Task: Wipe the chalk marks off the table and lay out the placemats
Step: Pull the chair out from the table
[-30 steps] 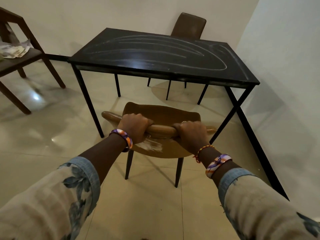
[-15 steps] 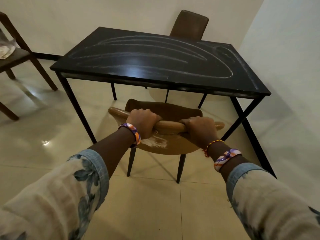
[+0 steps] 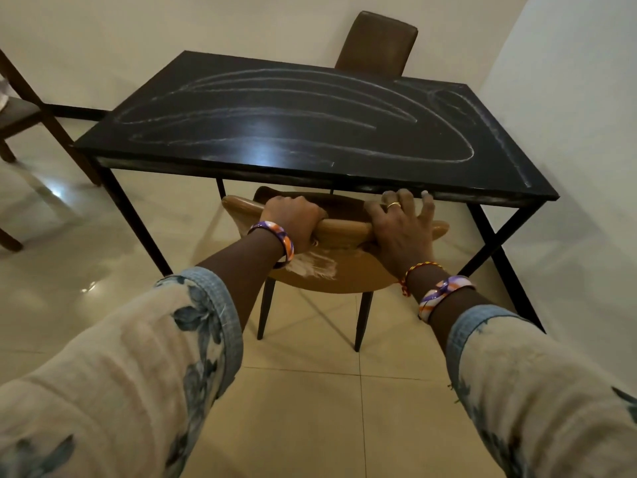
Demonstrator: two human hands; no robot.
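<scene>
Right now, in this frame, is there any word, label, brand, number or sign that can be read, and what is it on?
None can be read.
The white chalk marks on the black rectangular table are looping lines, not letters.
The tan wooden chair, the brown padded chair and the striped bangles carry no text.

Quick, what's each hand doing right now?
Left hand: grips the chair backrest.
Right hand: open, fingers spread, resting on the backrest.
</scene>
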